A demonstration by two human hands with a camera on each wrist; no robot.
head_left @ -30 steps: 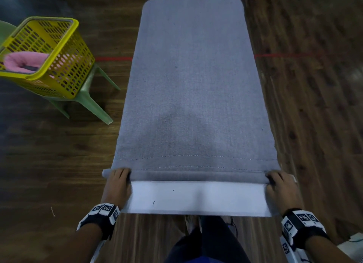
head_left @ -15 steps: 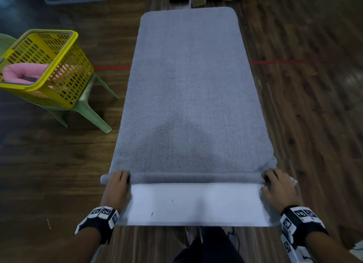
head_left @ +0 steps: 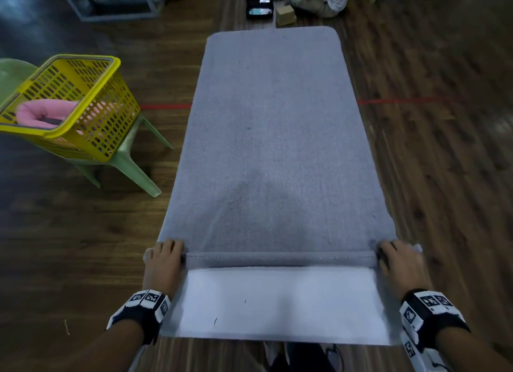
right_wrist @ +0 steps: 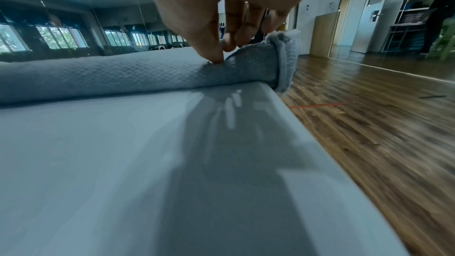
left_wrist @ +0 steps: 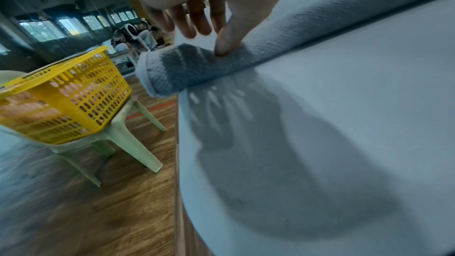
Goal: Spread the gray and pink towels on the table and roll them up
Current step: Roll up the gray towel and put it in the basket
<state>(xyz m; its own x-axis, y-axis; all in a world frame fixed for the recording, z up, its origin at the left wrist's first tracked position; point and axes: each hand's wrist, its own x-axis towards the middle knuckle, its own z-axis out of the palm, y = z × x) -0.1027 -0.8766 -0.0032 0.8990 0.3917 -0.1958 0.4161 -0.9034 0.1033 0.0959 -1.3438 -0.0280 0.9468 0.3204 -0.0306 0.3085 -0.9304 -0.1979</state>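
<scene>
Gray textured towel [head_left: 273, 138]: lies spread lengthwise over a white rectangular table [head_left: 280, 302], covering all but a bare strip at the near end; its near edge is wound into a thin tight roll [head_left: 277, 259] running across the table's width, both ends of the roll reaching just past the table's side edges. Left hand [head_left: 163, 263]: set on the left end of the roll, fingers curled over the top and thumb tip pressed into the cloth on the near side, as the left wrist view shows [left_wrist: 222, 46]; the grip is narrow and closed around the roll end. Right hand [head_left: 399, 266]: set on the right end of the roll in the same manner, thumb tip dug into the fabric [right_wrist: 216, 55], fingers curved over the far side of it; likewise a narrow hold on the roll. Both wrists carry black bands with white square markers. Pink soft towel [head_left: 45, 112]: bundled inside a yellow perforated plastic basket [head_left: 91, 121], well apart from the table on the person's left. The basket stands on a pale green plastic chair [head_left: 130, 160]. Floor: dark wooden planks [head_left: 444, 163] crossed by a thin red line [head_left: 402, 101]. Beyond the far end of the table, a small cardboard box [head_left: 284, 14] sits on the floor.
</scene>
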